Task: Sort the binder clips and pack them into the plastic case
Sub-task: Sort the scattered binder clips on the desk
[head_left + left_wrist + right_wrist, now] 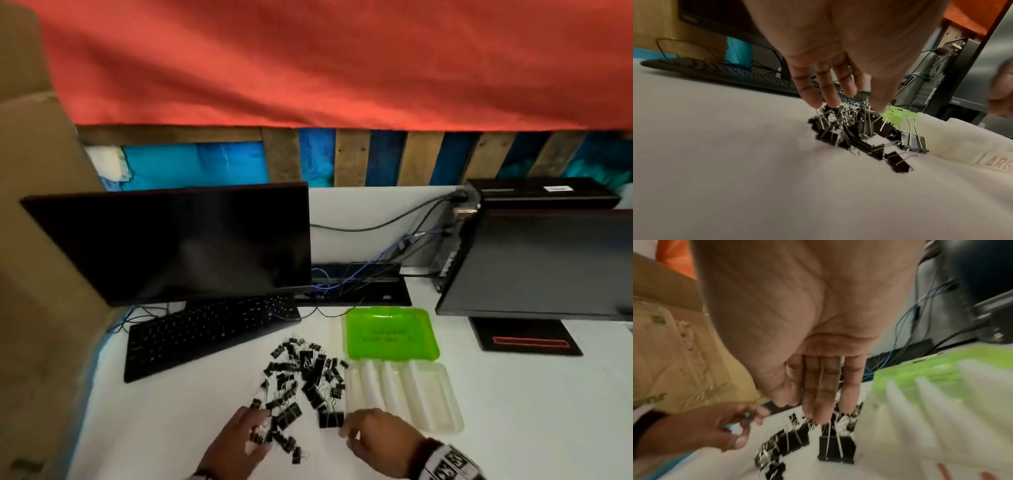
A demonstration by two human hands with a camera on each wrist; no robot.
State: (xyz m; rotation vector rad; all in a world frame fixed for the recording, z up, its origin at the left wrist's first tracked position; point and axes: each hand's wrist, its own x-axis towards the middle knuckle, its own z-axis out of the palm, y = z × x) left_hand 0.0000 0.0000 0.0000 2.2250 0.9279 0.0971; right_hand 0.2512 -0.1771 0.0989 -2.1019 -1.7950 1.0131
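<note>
A loose pile of black binder clips [301, 387] of mixed sizes lies on the white table. To its right the plastic case stands open, with the green lid [390, 334] laid back and the clear ridged tray [404, 394] nearer me. My left hand [255, 430] hovers with fingers spread over the near-left clips [855, 138], its fingertips [830, 100] touching wire handles. My right hand [356, 431] has straight fingers [824, 394] just above a large clip [836, 449] beside the tray [931, 418]. Neither hand holds anything.
A black keyboard [205, 335] lies to the left behind the pile, under a dark monitor [178, 240]. A second monitor [548, 263] and its stand are at the right, with cables and a computer box behind. A brown cardboard wall borders the left side.
</note>
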